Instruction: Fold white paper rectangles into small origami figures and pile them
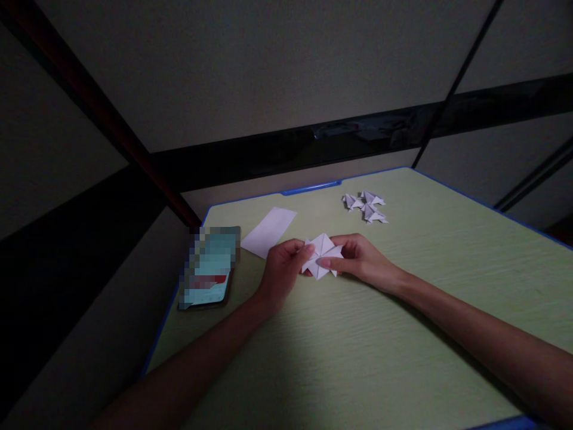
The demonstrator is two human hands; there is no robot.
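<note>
folded white paper (323, 243) is over the table (447, 269), between both hands; the left hand (283, 270) and right hand (366, 258), fingers curled, each pinch a side, thumbs on top; three folded figures (370, 211) lie beyond.

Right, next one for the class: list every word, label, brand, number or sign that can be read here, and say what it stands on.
No text can be read.
Dark-edged rectangular phone with a lit blue-green screen: blurred into blocks; any writing is unreadable.
Creased white paper piece between left hand and right hand: no writing visible.
Flat white paper sheet: no writing visible.
Three small folded white paper figures: no writing visible.
</note>
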